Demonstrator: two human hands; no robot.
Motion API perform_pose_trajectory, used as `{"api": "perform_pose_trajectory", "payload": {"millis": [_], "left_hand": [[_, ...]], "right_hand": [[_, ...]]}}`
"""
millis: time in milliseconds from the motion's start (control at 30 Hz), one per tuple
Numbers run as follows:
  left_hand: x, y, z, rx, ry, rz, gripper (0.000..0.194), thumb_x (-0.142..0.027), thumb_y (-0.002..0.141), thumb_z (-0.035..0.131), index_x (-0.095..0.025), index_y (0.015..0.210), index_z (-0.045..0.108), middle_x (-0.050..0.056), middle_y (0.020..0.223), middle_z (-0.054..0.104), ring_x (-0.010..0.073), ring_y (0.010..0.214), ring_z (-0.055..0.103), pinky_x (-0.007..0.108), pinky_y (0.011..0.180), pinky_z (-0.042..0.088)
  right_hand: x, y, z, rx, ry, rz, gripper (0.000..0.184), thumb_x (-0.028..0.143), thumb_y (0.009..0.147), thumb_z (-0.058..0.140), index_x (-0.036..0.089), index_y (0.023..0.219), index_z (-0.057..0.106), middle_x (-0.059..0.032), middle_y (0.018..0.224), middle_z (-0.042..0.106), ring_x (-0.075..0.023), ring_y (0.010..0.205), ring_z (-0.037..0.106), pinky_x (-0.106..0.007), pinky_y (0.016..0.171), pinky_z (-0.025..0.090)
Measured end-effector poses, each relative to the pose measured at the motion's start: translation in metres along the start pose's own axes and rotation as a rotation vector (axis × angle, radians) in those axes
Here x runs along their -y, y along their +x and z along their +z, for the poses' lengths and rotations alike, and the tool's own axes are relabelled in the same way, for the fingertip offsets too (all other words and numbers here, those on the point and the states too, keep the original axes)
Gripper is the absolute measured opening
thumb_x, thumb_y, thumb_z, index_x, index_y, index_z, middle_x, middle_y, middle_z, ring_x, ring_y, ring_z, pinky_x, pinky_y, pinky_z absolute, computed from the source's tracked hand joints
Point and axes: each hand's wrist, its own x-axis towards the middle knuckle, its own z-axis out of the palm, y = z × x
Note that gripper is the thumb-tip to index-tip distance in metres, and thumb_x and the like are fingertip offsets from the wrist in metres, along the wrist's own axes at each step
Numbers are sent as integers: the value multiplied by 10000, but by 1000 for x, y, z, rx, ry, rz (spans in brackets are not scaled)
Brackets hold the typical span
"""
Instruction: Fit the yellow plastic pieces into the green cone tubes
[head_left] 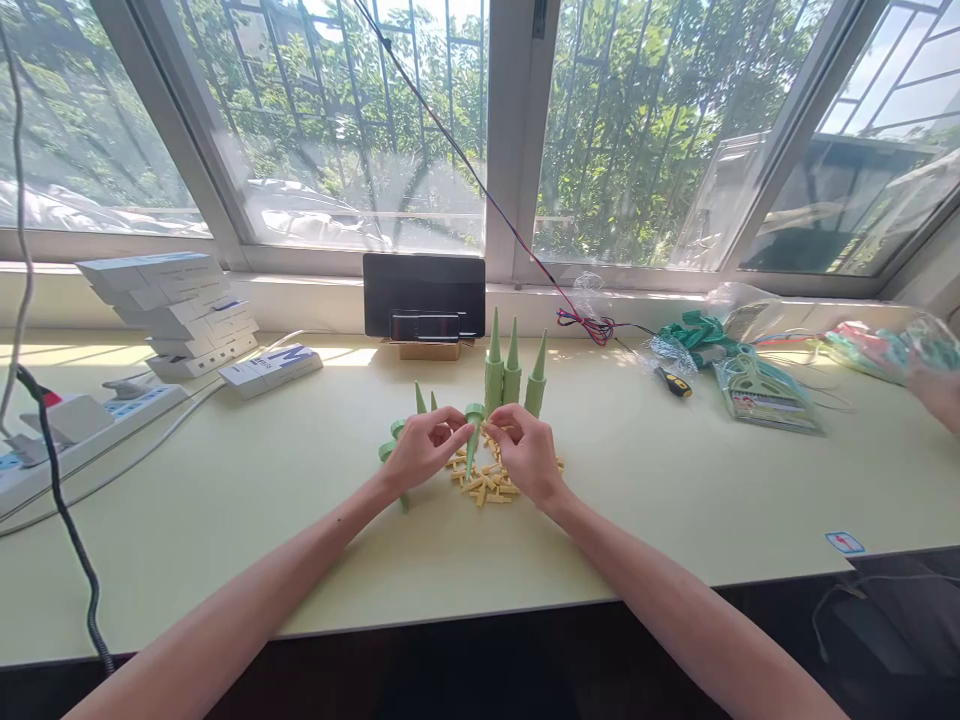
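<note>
My left hand [421, 450] pinches a green cone-shaped piece [471, 455], held point down with its wide ringed end up. My right hand [529, 455] is closed in a pinch right beside that ringed end; whatever is between its fingertips is too small to make out. Below both hands lies a loose pile of small tan pegs [489, 490]. Several green pointed towers [512, 375] stand upright just behind my right hand. More green cone pieces [419, 398] lie or stand around my left hand, partly hidden by it.
A black tablet [424, 285] with a phone before it stands by the window. White boxes [199, 315] and a power strip [142, 415] occupy the left. To the right are a screwdriver [673, 383] and bagged green parts [769, 395]; another person's hand [934, 390] shows at the edge.
</note>
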Motion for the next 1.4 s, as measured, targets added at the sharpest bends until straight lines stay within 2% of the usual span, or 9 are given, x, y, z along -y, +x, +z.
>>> {"api": "perform_pose_trajectory", "payload": {"millis": [200, 433, 633, 1033, 1233, 1400], "left_hand": [[3, 0, 1, 5, 54, 42, 287, -440, 876, 618, -153, 889, 622, -26, 585, 579, 74, 420, 447, 190, 421, 381], [3, 1, 1, 13, 56, 62, 279, -430, 882, 608, -152, 898, 628, -5, 666, 620, 53, 431, 393, 183, 427, 352], [4, 1, 1, 27, 41, 53, 257, -414, 878, 606, -167, 939, 641, 13, 738, 643, 66, 457, 425, 192, 442, 370], [3, 1, 1, 26, 49, 47, 237, -402, 879, 603, -170, 921, 621, 9, 736, 641, 70, 466, 432, 196, 450, 388], [-1, 2, 1, 19, 36, 21, 267, -428, 889, 591, -166, 930, 627, 15, 729, 654, 68, 448, 460, 187, 429, 403], [0, 2, 3, -40, 13, -5, 319, -465, 880, 608, -168, 997, 613, 14, 708, 656, 99, 467, 548, 202, 442, 463]], "right_hand": [[0, 1, 0, -8, 6, 16, 151, 359, 860, 606, 208, 851, 599, -37, 812, 686, -173, 661, 656, -272, 598, 522], [0, 0, 0, 5, 19, 36, 164, 369, 858, 602, 206, 872, 603, -47, 802, 708, -185, 665, 672, -285, 601, 536], [0, 0, -1, 12, 28, 40, 177, 383, 860, 607, 207, 881, 600, -53, 801, 714, -185, 653, 673, -281, 575, 533], [-1, 1, -1, 21, 28, 46, 189, 398, 868, 601, 209, 879, 590, -51, 804, 708, -178, 628, 657, -261, 519, 493], [4, 1, -1, 22, 12, 35, 227, 432, 883, 575, 206, 900, 590, -46, 833, 691, -139, 532, 600, -238, 441, 435], [9, 1, 0, 30, 38, 45, 231, 440, 884, 578, 218, 946, 567, -16, 792, 667, -100, 434, 502, -225, 383, 380]]}}
